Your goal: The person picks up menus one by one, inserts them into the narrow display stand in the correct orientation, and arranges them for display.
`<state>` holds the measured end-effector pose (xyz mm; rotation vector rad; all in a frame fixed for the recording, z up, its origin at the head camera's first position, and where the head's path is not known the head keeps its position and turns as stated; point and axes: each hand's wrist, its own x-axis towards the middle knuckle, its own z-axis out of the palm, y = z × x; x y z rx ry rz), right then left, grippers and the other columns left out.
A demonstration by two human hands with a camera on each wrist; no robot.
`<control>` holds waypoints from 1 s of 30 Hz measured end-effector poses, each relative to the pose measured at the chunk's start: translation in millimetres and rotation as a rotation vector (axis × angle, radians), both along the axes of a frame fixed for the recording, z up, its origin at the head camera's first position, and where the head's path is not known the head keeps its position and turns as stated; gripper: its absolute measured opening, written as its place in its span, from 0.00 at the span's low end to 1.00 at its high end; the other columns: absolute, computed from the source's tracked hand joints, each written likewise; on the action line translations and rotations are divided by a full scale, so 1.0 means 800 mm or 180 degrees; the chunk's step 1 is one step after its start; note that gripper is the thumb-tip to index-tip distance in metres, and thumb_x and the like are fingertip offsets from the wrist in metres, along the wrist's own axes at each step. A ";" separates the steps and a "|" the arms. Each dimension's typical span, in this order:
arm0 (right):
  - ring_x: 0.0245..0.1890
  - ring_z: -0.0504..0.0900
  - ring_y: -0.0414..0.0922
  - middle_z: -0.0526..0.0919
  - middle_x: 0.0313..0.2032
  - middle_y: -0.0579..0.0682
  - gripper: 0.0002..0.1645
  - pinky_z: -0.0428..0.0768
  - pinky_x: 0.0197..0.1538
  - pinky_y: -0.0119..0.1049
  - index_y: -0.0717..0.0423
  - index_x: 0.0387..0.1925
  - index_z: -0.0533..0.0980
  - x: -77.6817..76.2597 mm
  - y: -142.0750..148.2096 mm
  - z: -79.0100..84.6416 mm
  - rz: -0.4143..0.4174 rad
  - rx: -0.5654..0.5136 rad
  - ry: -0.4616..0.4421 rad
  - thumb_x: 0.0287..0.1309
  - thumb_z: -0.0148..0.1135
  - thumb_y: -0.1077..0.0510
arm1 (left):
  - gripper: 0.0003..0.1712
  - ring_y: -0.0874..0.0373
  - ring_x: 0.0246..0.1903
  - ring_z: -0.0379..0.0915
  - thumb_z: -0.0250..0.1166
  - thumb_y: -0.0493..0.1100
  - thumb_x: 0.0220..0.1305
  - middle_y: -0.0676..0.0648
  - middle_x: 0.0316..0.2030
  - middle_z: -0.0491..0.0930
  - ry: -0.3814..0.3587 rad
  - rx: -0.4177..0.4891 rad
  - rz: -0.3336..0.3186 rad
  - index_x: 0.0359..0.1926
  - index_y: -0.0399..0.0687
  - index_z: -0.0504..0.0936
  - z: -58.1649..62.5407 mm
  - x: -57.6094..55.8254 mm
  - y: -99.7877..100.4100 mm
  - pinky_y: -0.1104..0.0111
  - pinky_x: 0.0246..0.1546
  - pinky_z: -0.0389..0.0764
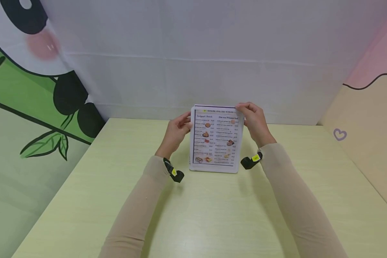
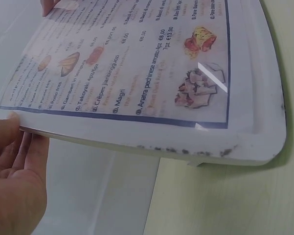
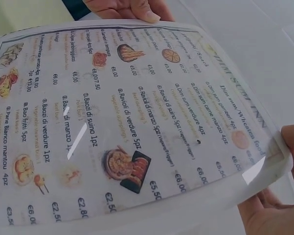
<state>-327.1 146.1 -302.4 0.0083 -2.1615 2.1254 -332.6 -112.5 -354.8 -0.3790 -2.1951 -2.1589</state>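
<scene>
A white-bordered menu board (image 1: 216,143) with printed dishes, prices and small food pictures faces me, its lower edge close to or touching the table. My left hand (image 1: 175,134) grips its left edge. In the left wrist view, the left thumb lies on the front rim and the fingers sit behind the board. My right hand (image 1: 257,123) pinches the upper right corner. The right wrist view shows the right thumb (image 3: 293,137) on the front and fingers behind. Dark scuffs mark the board's side edge (image 2: 186,151). Along the top, a second thin layer shows behind it.
The pale wooden table (image 1: 200,215) spreads around both forearms. A white cloth wall (image 1: 180,82) rises just behind the board. Printed side panels flank the table, a green cartoon one (image 1: 29,93) on the left and a beige one (image 1: 364,143) on the right.
</scene>
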 end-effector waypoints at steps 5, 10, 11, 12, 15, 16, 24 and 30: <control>0.44 0.73 0.41 0.75 0.44 0.42 0.07 0.71 0.58 0.44 0.52 0.37 0.77 0.000 -0.001 0.000 0.0040 -0.0085 0.0062 0.66 0.57 0.54 | 0.27 0.50 0.56 0.75 0.55 0.33 0.69 0.40 0.59 0.76 0.0012 -0.0018 0.0002 0.68 0.49 0.68 0.000 0.000 0.000 0.64 0.59 0.77; 0.45 0.72 0.41 0.74 0.46 0.42 0.06 0.71 0.56 0.43 0.53 0.37 0.76 0.000 -0.001 0.000 0.0071 -0.0084 0.0119 0.67 0.56 0.54 | 0.27 0.50 0.56 0.75 0.55 0.33 0.69 0.40 0.58 0.76 0.0031 -0.0007 -0.0010 0.68 0.49 0.68 0.000 0.001 -0.001 0.65 0.59 0.78; 0.45 0.72 0.41 0.74 0.46 0.42 0.06 0.71 0.57 0.43 0.53 0.37 0.76 0.000 -0.002 0.000 0.0073 -0.0090 0.0125 0.67 0.56 0.55 | 0.27 0.50 0.56 0.75 0.55 0.33 0.69 0.40 0.58 0.76 0.0030 -0.0002 -0.0011 0.68 0.49 0.69 0.000 0.001 -0.001 0.65 0.59 0.78; 0.46 0.72 0.41 0.74 0.46 0.42 0.06 0.71 0.58 0.45 0.53 0.37 0.76 0.000 -0.002 0.000 0.0070 -0.0096 0.0129 0.67 0.56 0.55 | 0.27 0.50 0.56 0.75 0.56 0.33 0.69 0.41 0.58 0.76 0.0032 0.0001 -0.0012 0.68 0.49 0.68 0.000 0.001 -0.002 0.65 0.59 0.78; 0.48 0.72 0.41 0.74 0.47 0.42 0.06 0.69 0.63 0.48 0.53 0.38 0.76 0.001 -0.002 0.000 0.0088 -0.0071 0.0107 0.68 0.56 0.55 | 0.27 0.50 0.56 0.75 0.56 0.34 0.69 0.41 0.59 0.76 0.0032 0.0001 -0.0016 0.68 0.49 0.68 0.000 0.001 -0.002 0.65 0.59 0.78; 0.48 0.72 0.41 0.74 0.47 0.42 0.06 0.68 0.64 0.49 0.53 0.39 0.76 0.001 -0.002 0.000 0.0090 -0.0069 0.0094 0.67 0.56 0.55 | 0.27 0.50 0.56 0.75 0.56 0.34 0.69 0.41 0.59 0.76 0.0034 0.0005 -0.0016 0.68 0.49 0.68 0.001 0.001 -0.002 0.65 0.59 0.78; 0.44 0.75 0.40 0.78 0.43 0.42 0.18 0.69 0.60 0.44 0.57 0.53 0.73 0.002 -0.003 0.000 0.0142 0.0019 -0.0078 0.69 0.54 0.51 | 0.28 0.50 0.56 0.75 0.56 0.33 0.69 0.41 0.59 0.76 0.0000 0.0013 -0.0016 0.68 0.49 0.68 0.000 0.000 -0.002 0.65 0.58 0.78; 0.46 0.75 0.41 0.79 0.45 0.43 0.25 0.69 0.62 0.46 0.58 0.61 0.69 0.002 -0.003 -0.002 0.0233 0.0074 -0.0109 0.70 0.51 0.48 | 0.28 0.51 0.56 0.75 0.56 0.34 0.69 0.41 0.59 0.76 -0.0028 -0.0026 0.0005 0.68 0.50 0.68 0.000 0.000 -0.002 0.65 0.59 0.77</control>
